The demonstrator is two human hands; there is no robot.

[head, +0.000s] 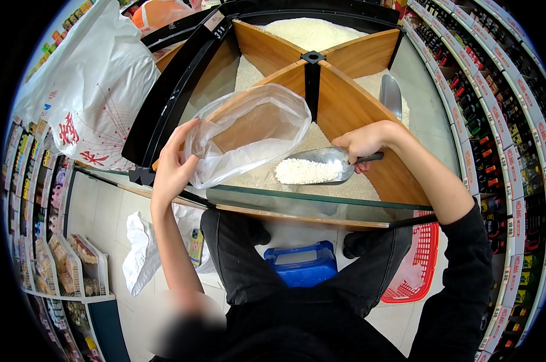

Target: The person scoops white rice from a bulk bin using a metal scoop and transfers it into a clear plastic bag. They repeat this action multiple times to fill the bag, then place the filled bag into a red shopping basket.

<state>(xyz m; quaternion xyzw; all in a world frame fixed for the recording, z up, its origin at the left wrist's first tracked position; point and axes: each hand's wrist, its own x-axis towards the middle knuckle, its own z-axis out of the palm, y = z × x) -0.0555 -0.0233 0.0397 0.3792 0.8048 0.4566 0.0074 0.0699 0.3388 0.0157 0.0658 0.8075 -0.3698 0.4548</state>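
My right hand (pixel 366 144) grips the dark handle of a metal scoop (pixel 344 171), which carries a heap of white rice grains (pixel 305 171). The scoop is level above the near compartment of a wooden-divided bin. With its mouth spread wide, a clear plastic bag (pixel 254 135) hangs from my left hand (pixel 175 158), its rim caught at the thumb and fingers. The scoop's tip is just right of the bag's lower edge. Loose grain (pixel 316 135) covers the compartment floor, partly hidden by the bag and scoop.
Wooden dividers (pixel 349 95) meet at a black post (pixel 313 86). A second metal scoop (pixel 391 97) rests in the right compartment. A glass panel (pixel 318 199) fronts the bin. Below are a blue plastic stool (pixel 302 264) and a red basket (pixel 413 289). A full white sack (pixel 96 90) stands left; shelves (pixel 494 149) line the right.
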